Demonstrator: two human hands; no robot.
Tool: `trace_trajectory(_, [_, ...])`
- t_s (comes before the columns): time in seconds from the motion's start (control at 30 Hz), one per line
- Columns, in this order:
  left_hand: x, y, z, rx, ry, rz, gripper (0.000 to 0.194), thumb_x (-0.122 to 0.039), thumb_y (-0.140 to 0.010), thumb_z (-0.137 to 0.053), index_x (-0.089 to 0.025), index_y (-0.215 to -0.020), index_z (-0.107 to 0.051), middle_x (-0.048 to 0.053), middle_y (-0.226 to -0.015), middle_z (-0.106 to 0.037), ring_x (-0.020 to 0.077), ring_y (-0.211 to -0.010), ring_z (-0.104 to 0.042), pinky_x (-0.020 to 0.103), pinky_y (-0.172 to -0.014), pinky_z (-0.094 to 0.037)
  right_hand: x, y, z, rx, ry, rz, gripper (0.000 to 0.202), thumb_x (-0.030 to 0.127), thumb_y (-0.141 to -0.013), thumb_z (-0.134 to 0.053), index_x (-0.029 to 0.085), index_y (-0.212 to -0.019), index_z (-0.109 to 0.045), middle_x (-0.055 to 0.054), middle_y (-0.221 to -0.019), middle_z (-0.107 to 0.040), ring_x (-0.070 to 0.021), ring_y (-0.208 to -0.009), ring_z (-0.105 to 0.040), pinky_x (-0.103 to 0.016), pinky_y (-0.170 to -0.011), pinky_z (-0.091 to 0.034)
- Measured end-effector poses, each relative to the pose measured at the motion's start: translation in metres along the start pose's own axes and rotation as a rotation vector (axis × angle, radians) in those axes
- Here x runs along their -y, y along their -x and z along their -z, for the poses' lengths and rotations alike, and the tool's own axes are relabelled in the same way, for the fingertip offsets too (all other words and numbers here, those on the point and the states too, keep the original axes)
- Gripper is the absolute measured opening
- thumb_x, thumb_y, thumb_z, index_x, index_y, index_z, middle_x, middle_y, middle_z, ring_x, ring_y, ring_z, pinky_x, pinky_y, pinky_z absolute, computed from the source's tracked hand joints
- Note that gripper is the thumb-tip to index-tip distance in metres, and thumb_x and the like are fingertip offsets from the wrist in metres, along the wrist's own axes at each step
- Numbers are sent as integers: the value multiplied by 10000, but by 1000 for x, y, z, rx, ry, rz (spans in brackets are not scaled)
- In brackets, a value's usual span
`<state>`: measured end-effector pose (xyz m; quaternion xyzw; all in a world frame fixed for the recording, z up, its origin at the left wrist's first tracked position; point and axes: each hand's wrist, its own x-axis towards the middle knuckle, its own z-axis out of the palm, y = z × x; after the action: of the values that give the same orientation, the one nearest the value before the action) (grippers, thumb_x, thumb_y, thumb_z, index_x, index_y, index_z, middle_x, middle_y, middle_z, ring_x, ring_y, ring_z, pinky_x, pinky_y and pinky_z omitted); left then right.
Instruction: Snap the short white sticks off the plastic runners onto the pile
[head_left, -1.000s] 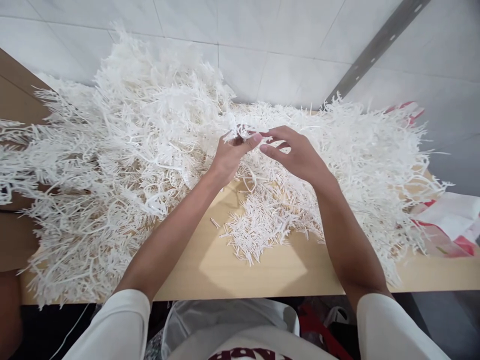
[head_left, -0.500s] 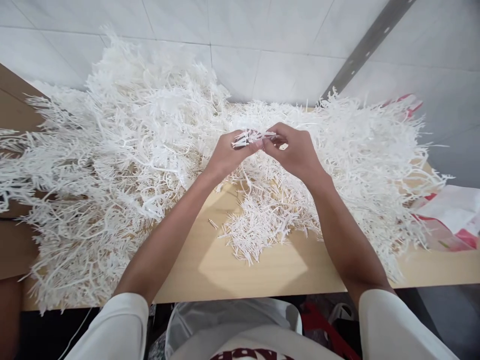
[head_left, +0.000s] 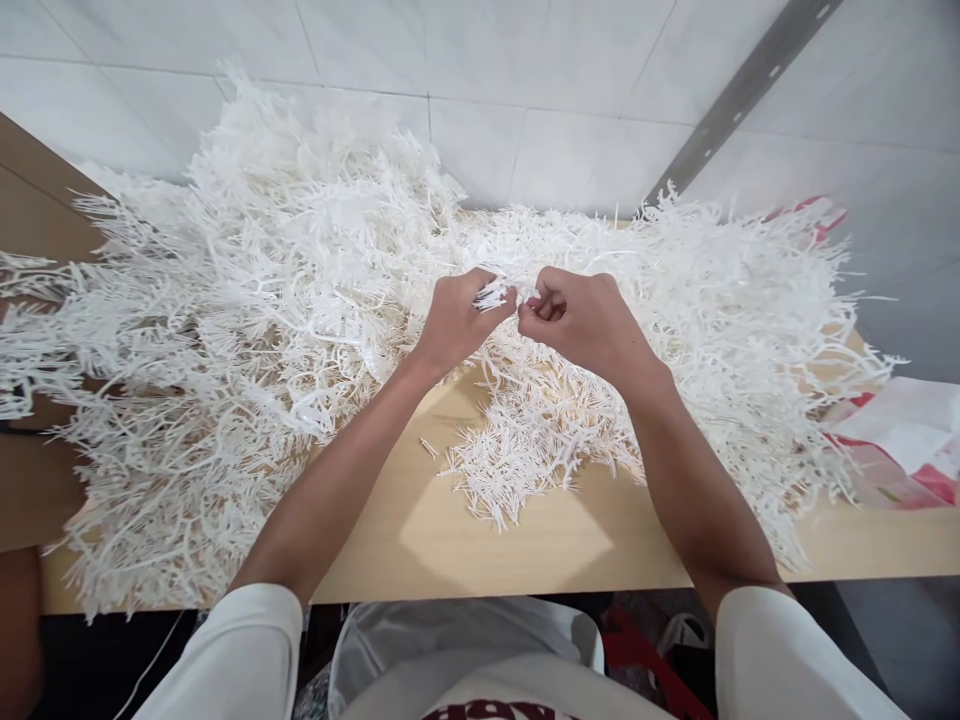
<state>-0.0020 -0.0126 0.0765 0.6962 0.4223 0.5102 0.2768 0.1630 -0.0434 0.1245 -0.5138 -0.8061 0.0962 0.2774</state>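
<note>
In the middle of the head view, my left hand (head_left: 459, 318) is closed around a white branching plastic sprig (head_left: 491, 292), whose thin tips stick out above the thumb. Just to its right, my right hand (head_left: 581, 318) has its fingers curled in a pinch. A small white plastic piece (head_left: 531, 298) shows at those fingertips; most of it is hidden. Below the hands lies a low pile of short white plastic bits (head_left: 502, 465) on the wooden table (head_left: 480, 560).
A large heap of white branching sprigs (head_left: 247, 300) covers the table's left side, and another heap (head_left: 727, 340) stands at right. A pink-and-white plastic bag (head_left: 911, 430) lies at the right edge. Behind is a tiled wall (head_left: 480, 140). Brown cardboard (head_left: 45, 190) is at far left.
My hands have drawn slightly apart at the fingertips. The right fingers have curled in more, and the sprig now shows mainly at the left hand.
</note>
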Motion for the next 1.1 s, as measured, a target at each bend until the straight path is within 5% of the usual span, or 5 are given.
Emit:
trace_trajectory(0.43, [-1,-3,9,160,291,163,293,-458,-780,-714,-188,-737,-608,-32,-540,-545,74,-489,-491,220,-495,-393,-18,-7,1,105,-373,-96,353,506,-858,-597,198,-699,-528,-34,-683,-703,-132,-579,-637,-279,-563,-434])
trace_trajectory(0.67, [2,0,-4,-2,337,226,334,-375,-786,-729,-189,-611,-513,-39,-516,-480,71,-498,-450,229,-502,-361,2,-1,-13,19,-40,-4,144,280,-876,-536,207,-758,-574,13,-615,-653,-114,-536,-563,-282,-589,-389])
trace_trajectory(0.87, [22,-16,11,-315,476,430,278,-335,-836,-677,-191,-638,-544,-62,-479,-427,46,-421,-365,222,-430,-290,14,7,-4,202,-72,257,151,276,-866,-539,217,-769,-639,29,-708,-694,-95,-596,-576,-257,-616,-404])
trace_trajectory(1.0, [14,-17,14,-195,555,392,356,-419,-814,-701,-187,-601,-536,-83,-418,-344,38,-374,-312,228,-409,-258,-5,-2,-3,-4,-148,46,348,458,-931,-477,212,-1092,-663,-54,-971,-725,-159,-796,-649,-304,-705,-475])
trace_trajectory(1.1, [3,-8,2,-25,601,387,410,-430,-761,-753,-173,-561,-503,-89,-417,-336,23,-386,-308,215,-419,-255,-18,-7,-8,13,-182,-40,493,592,-916,-452,209,-1164,-638,-72,-1014,-706,-178,-837,-649,-322,-726,-486])
